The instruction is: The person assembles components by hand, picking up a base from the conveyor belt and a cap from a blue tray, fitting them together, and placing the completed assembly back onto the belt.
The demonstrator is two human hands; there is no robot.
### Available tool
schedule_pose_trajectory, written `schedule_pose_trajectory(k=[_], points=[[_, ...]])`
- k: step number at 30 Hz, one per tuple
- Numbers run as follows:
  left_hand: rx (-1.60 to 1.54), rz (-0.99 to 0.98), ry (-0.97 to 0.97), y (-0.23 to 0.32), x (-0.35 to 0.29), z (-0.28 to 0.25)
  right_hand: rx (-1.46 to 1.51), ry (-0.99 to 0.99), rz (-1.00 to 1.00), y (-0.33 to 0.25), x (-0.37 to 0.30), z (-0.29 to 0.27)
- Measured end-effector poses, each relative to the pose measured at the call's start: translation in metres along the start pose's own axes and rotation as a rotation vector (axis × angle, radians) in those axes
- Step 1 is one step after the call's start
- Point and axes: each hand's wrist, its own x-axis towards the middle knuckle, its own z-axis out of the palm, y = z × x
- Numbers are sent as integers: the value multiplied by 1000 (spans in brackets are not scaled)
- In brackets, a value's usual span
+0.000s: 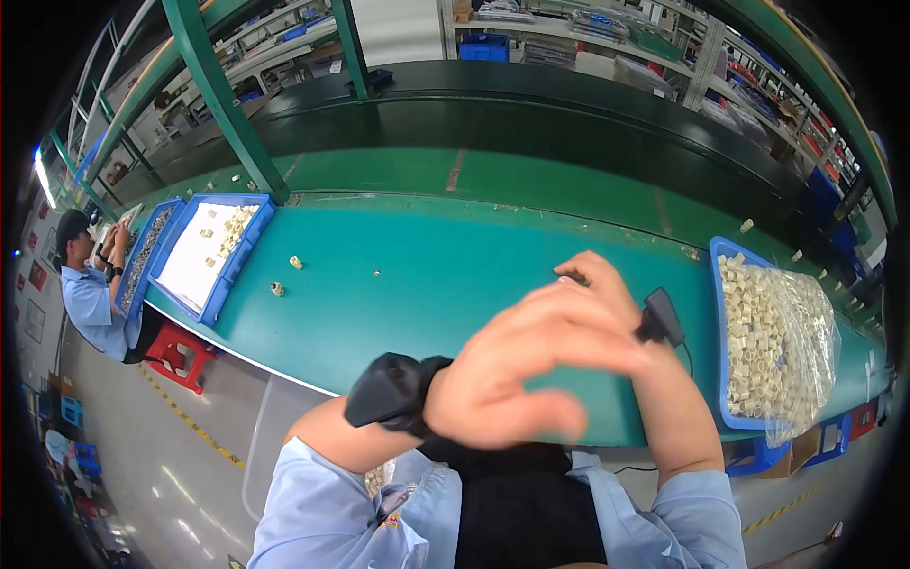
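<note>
My left hand (531, 351), blurred, hangs with thumb and fingers apart in front of my right hand (609, 287), whose fingers curl; I cannot tell whether they grip anything. Two pale parts (296, 262) lie left of my hands; a heaped bin (720, 332) sits to their right, a clear bag (817, 341) over its far side. Handling parts well, I judge, calls for clearing my sight line and pinching lightly.

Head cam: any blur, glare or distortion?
Head view: left hand smeared, likely motion blur; right hand looks crisper. Same view: glints on the clear plastic bag, light streaks on the grey floor. Same view: green table's far edge bows, corners black.
</note>
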Motion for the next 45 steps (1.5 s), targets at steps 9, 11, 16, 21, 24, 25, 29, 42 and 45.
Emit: schedule_pose_trajectory(k=[9, 11, 16, 21, 24, 25, 29, 42, 45], points=[[-534, 309, 158, 29, 34, 34, 14, 10, 0, 3, 0, -6], [-507, 274, 145, 31, 29, 34, 10, 4, -11, 5, 0, -5], [-457, 209, 97, 27, 29, 27, -7, 18, -71, 1, -4, -1], [-414, 144, 30, 28, 21, 28, 18, 0, 14, -3, -3, -4], [-381, 93, -13, 31, 14, 23, 14, 9, -11, 0, 0, -4], [-373, 75, -21, 31, 13, 18, -1, 13, -40, 2, 0, -3], [-361, 2, -50, 9, 19, 60, -13, 8, -29, 2, -1, -5], [277, -689, 59, -90, -21, -4, -17, 13, -124, 7, -1, -3], [379, -739, 58, -118, -57, -19, -8, 41, -109, 9, -2, 0]])
